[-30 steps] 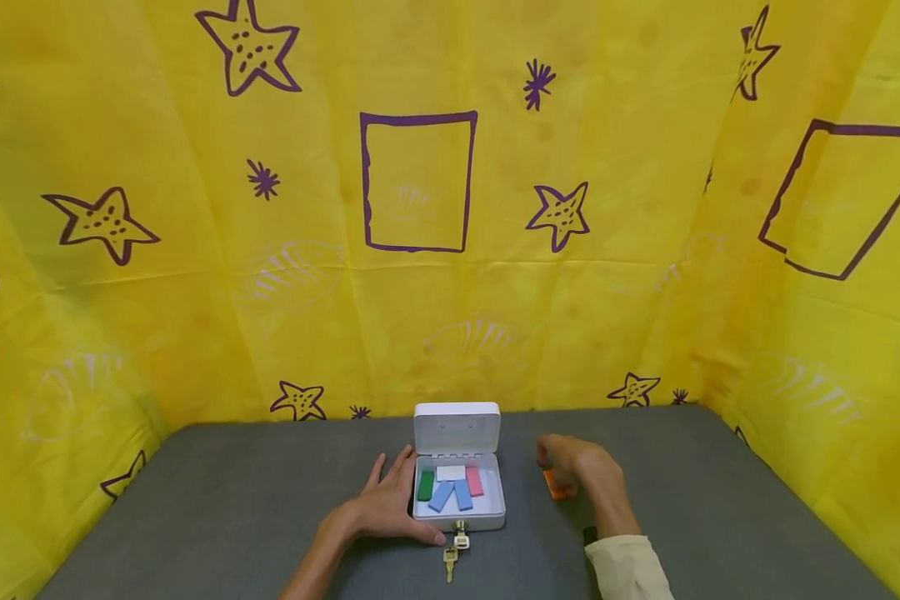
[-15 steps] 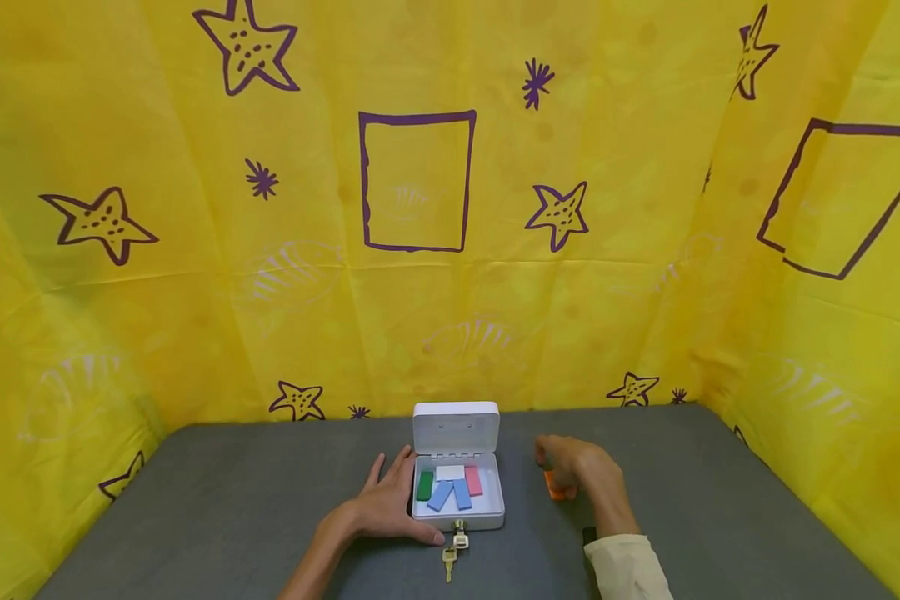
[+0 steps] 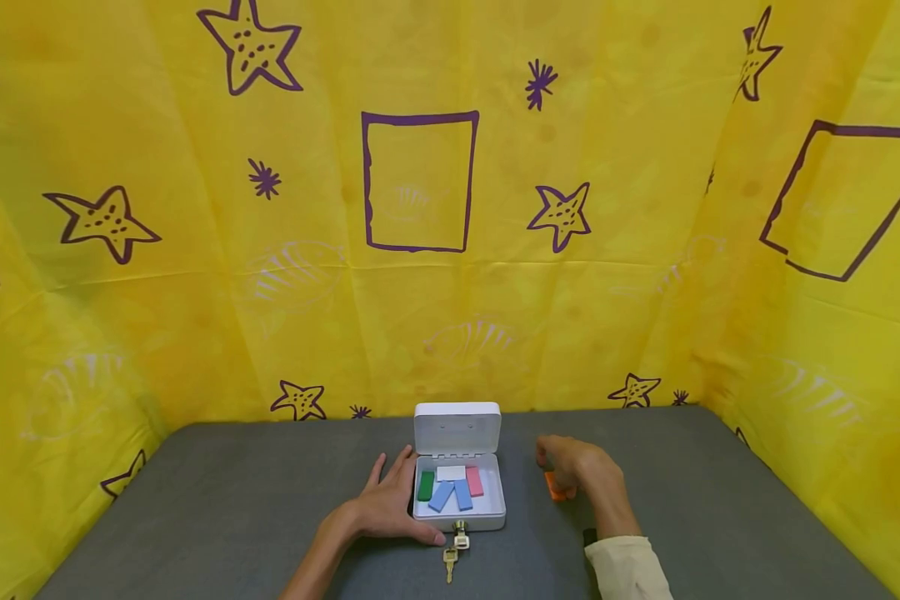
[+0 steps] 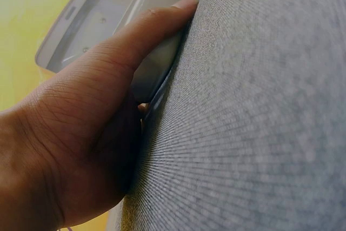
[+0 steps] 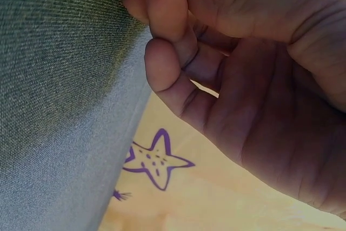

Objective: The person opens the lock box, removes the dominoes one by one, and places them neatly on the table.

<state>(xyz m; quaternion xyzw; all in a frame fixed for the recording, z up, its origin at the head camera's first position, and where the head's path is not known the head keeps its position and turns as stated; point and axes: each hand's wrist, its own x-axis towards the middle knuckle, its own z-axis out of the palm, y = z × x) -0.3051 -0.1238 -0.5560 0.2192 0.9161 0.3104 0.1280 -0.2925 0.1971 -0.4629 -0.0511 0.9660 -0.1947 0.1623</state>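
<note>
A white cash box stands on the grey table with its lid raised. Inside lie a green block, a white block, a pink block and two blue blocks. My left hand rests against the box's left side, its thumb straight along the front below the lock; in the left wrist view its other fingers are mostly hidden. To the right of the box, my right hand pinches an orange block at the tabletop, only partly visible between thumb and curled fingers.
A key sits in the box's front lock, and a second key hangs from it onto the table. Yellow cloth with purple starfish encloses the back and both sides.
</note>
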